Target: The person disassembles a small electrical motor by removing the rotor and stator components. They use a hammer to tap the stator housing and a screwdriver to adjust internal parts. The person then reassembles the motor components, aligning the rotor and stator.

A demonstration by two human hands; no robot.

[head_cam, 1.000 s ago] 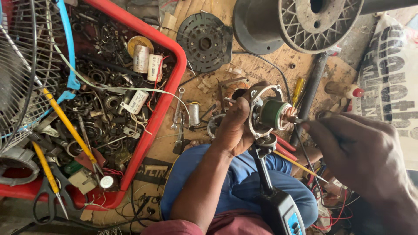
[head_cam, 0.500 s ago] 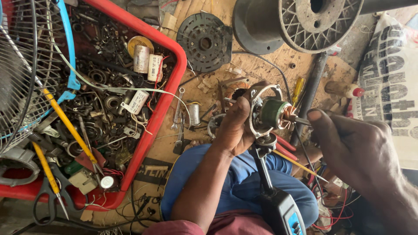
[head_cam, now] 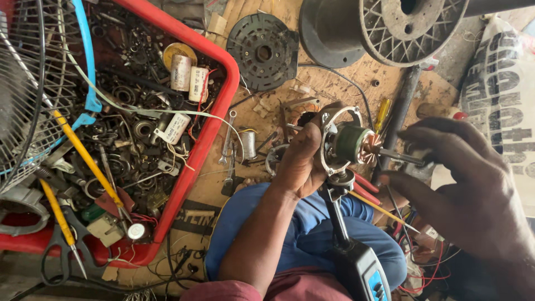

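Observation:
My left hand (head_cam: 298, 161) is closed around a small motor rotor (head_cam: 350, 144) with a green winding, a copper commutator and a round metal end bracket. I hold it over my blue-trousered knee (head_cam: 290, 234). The rotor's steel shaft (head_cam: 398, 157) points right. My right hand (head_cam: 468, 195) is beside the shaft tip, its fingers spread above and below the tip. It grips nothing that I can see.
A red crate (head_cam: 214, 120) of metal parts, capacitors and yellow-handled tools fills the left. A wire fan guard (head_cam: 22, 95) lies over the crate's left side. A black disc (head_cam: 262, 51) and a large spool (head_cam: 384, 28) lie at the top, a printed sack (head_cam: 501, 100) at the right. A blue-faced handheld device (head_cam: 362, 273) rests near my knee.
My right hand's fingers, pinched at the shaft tip before, have spread apart and the hand has shifted slightly right. My left hand keeps the rotor steady.

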